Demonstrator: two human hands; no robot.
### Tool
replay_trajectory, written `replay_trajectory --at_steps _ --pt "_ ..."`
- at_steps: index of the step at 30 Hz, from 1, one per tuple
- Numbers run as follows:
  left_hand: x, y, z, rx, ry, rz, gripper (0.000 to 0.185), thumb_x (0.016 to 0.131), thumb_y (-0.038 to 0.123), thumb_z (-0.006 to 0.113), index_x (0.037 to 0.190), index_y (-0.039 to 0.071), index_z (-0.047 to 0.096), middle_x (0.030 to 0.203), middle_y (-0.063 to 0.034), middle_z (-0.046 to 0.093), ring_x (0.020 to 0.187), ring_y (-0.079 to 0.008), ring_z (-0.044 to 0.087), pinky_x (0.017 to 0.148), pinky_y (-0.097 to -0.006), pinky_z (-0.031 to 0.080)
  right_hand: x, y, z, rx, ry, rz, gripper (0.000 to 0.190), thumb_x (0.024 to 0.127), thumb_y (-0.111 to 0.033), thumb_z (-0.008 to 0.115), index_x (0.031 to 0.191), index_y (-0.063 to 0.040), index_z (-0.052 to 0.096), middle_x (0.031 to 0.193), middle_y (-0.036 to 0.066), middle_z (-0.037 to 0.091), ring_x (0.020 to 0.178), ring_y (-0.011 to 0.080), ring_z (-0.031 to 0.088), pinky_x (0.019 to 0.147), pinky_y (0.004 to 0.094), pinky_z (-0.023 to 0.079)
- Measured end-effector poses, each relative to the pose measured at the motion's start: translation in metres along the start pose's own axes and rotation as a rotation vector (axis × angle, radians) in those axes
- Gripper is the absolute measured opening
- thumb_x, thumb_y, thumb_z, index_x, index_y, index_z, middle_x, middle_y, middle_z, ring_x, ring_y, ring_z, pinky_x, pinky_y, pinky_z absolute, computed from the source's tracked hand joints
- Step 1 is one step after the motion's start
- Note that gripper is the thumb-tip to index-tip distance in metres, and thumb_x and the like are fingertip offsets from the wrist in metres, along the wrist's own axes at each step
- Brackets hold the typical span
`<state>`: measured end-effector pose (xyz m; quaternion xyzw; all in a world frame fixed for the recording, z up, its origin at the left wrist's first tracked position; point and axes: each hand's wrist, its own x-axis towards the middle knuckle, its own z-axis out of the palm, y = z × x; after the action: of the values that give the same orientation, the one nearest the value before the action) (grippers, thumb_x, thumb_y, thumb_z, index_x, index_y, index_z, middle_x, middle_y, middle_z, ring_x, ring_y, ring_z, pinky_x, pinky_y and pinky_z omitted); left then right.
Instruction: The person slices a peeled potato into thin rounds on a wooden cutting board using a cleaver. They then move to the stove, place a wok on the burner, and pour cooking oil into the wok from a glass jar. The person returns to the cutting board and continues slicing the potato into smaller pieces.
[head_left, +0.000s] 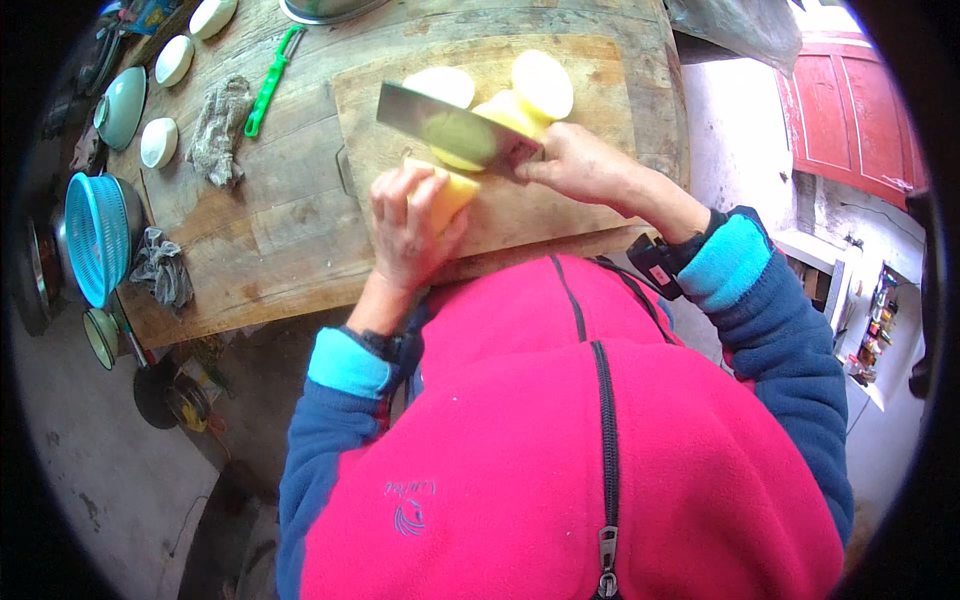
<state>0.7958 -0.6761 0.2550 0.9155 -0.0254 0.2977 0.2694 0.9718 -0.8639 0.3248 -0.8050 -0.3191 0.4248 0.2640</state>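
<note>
My right hand (581, 169) grips the handle of a broad cleaver (442, 124), whose blade points left over a wooden cutting board (592, 199). Below the blade, my left hand (409, 217) holds a peeled yellow piece (454, 199), perhaps potato, against the board. Another yellow piece (457, 156) lies partly hidden under the cleaver. Beyond the blade sit more peeled pieces: a pale one (446, 84) at the left, an upright cut one (544, 82) at the right and a yellow one (506, 109) between them.
On the wooden table (289, 217) lie a green-handled peeler (268, 86) and a crumpled grey cloth (220, 131). Pale bowls (159, 142), a blue plastic basket (94, 236) and a dark rag (161, 266) line the left side. A metal basin (334, 7) stands at the far edge.
</note>
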Motion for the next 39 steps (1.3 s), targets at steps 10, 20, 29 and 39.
replay_trajectory --at_steps 10,20,29,39 --pt "0.002 -0.007 -0.001 0.038 0.031 -0.022 0.045 0.08 0.014 0.076 0.122 0.006 0.061 0.121 -0.0129 0.057 0.113 -0.0337 0.054 0.098 -0.0449 0.043 -0.039 -0.062 0.003 -0.21 0.223 -0.076 0.029 0.095 -0.016 0.052 0.094 0.009 0.066 0.079 0.033 0.064 0.077 0.05 0.066 0.069 0.0537 0.054" --pt "0.004 -0.01 -0.004 -0.001 0.028 -0.016 0.041 0.081 0.015 0.077 0.118 0.006 0.062 0.119 -0.014 0.058 0.11 -0.0341 0.056 0.096 -0.0443 0.045 -0.06 -0.077 0.009 -0.309 0.162 0.036 0.018 0.096 -0.014 0.056 0.094 0.004 0.058 0.079 0.03 0.063 0.08 0.0491 0.063 0.068 0.053 0.049" --pt "0.004 -0.014 -0.001 -0.016 0.036 -0.006 0.04 0.081 0.018 0.077 0.116 0.006 0.063 0.118 -0.0142 0.058 0.109 -0.0345 0.056 0.095 -0.0447 0.045 -0.063 -0.083 0.015 -0.359 0.13 0.081 0.019 0.095 -0.013 0.055 0.088 0.006 0.057 0.076 0.032 0.063 0.078 0.0493 0.064 0.068 0.0526 0.052" --pt "-0.001 -0.018 0.004 -0.045 0.051 0.011 0.042 0.079 0.015 0.078 0.116 0.007 0.06 0.118 -0.0124 0.056 0.112 -0.0335 0.054 0.096 -0.0457 0.043 -0.041 -0.071 0.022 -0.321 0.074 0.076 0.021 0.096 -0.013 0.056 0.088 0.007 0.057 0.076 0.033 0.062 0.078 0.0507 0.064 0.067 0.0531 0.051"
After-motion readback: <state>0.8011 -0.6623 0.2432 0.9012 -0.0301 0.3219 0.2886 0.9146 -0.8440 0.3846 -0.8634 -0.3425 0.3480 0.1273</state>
